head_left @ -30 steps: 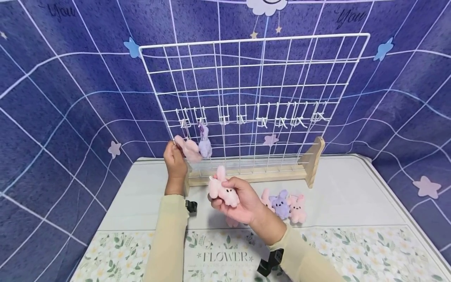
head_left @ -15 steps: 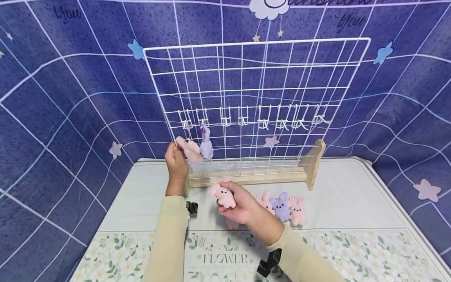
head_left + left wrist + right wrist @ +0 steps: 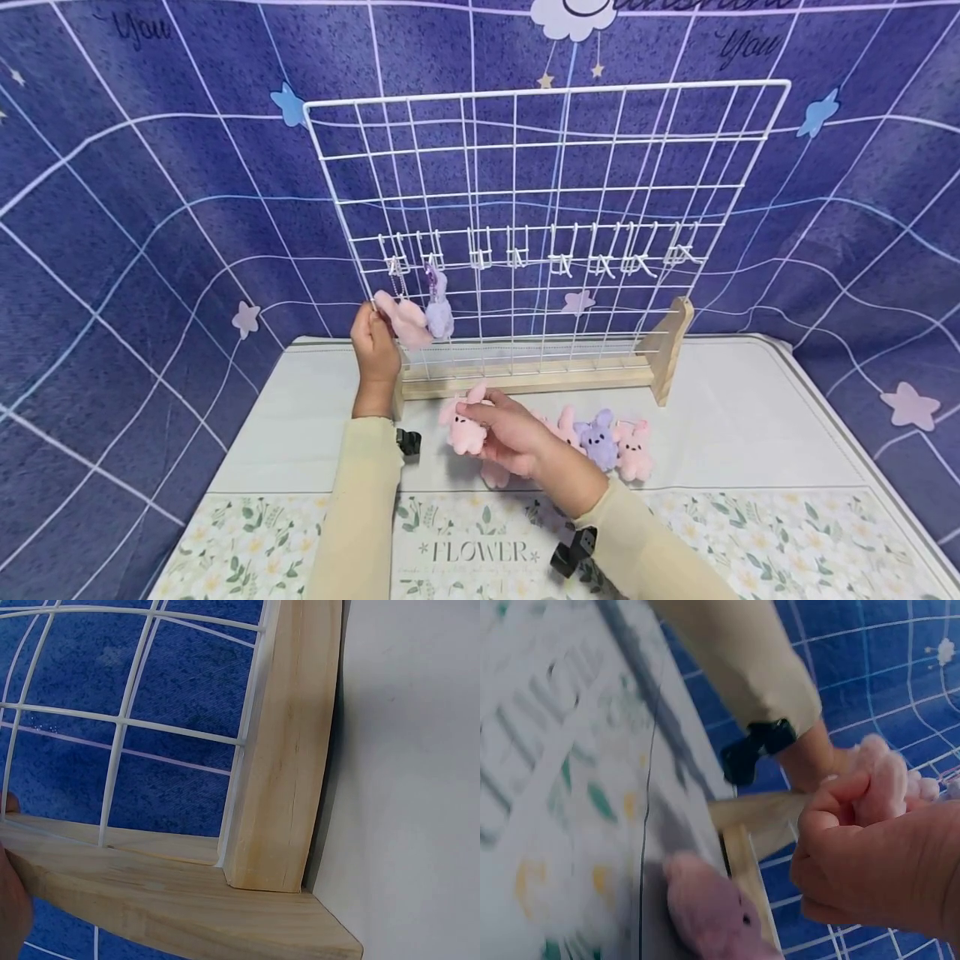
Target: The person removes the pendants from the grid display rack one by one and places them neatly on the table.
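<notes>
In the head view my right hand [image 3: 517,435] pinches a pink bunny plush charm [image 3: 467,433] between thumb and fingers, its face toward me, low in front of the rack. The right wrist view shows the fingers curled on the plush [image 3: 885,787]. My left hand [image 3: 375,354] grips the wooden side post of the stand; that post [image 3: 150,889] crosses the bottom of the left wrist view with the hand at its left end. Beside this hand, a pink plush [image 3: 408,323] and a lilac plush [image 3: 439,318] hang from hooks on the white wire grid rack [image 3: 510,179].
More hooks [image 3: 558,262] run along the grid to the right. Several plush charms lie on the table, among them a purple one [image 3: 599,443], a pink one [image 3: 634,452] and another pink one [image 3: 493,475] partly hidden under my right hand. The wooden base [image 3: 525,382] spans the rack's foot.
My right hand has lowered the pink plush and shifted it slightly left, turning it from tilted to more upright. My left hand keeps its grip on the post.
</notes>
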### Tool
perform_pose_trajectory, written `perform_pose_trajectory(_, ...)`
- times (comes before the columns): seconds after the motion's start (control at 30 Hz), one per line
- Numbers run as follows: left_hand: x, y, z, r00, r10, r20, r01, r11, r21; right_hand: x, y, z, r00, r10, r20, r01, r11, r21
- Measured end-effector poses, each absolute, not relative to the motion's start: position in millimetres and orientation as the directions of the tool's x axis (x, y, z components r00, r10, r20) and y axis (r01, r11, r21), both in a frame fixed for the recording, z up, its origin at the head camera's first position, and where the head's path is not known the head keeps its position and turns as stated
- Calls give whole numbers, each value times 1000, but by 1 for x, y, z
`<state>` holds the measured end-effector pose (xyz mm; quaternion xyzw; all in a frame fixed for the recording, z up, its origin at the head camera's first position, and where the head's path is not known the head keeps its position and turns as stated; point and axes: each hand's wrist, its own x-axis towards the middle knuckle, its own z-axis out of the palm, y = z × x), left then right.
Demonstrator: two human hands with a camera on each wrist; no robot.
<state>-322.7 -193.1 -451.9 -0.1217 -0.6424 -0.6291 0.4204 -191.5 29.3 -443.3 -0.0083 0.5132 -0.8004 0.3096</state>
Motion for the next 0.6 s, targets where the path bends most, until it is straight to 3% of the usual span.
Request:
perform_pose_trajectory(0.27,-323,-193,-451,-609,-383,694,685,187,704,-196,28,-455,-909,-382,-169,163,49,-985)
perform_pose_trajectory(0.47,-324,-193,-451,-607,-372,702,693,185,697,-199,29,-464,-919,-390,-64,-47,269,-962)
perform_pose_trajectory(0.6,-323,-193,-452,-611,-370,700,695,173,698,-200,29,-468,-917,-396,-42,-118,370,-921)
